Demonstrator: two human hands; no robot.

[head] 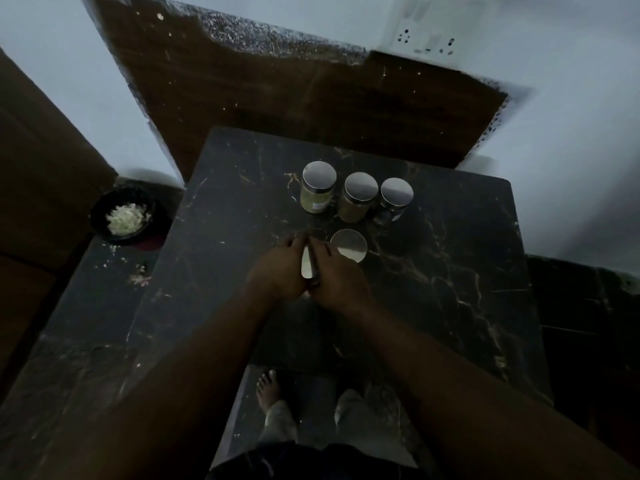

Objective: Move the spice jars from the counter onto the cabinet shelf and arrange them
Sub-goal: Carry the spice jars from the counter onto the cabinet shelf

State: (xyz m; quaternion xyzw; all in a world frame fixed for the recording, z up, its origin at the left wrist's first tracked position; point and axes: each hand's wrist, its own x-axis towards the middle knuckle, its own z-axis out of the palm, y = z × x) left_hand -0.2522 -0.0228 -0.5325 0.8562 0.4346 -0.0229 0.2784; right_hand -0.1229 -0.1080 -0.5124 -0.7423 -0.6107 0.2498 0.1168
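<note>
A person is standing at a dark marble counter [433, 271], and both hands are closing around one spice jar [307, 268]. The left hand [277, 268] and the right hand [337, 278] are cupping it from opposite sides with curled fingers. Only a pale sliver of its lid is showing between them. In the dim light I cannot tell whether it is resting on the counter or lifted.

Just beyond the right hand's fingertips a second jar [349, 244] is standing upright. Farther past the grip, a row of jars [360, 194] is waiting, three side by side, with shiny round lids and clear walls showing yellowish powder. Well off to the left of the grip a black bowl [95, 216] is holding chopped pale food.

These jars are probably glass: stiff, smooth, fairly light and breakable if knocked together. Gripping around the body just below the lid should be safest, since a lid could slip or twist loose.
</note>
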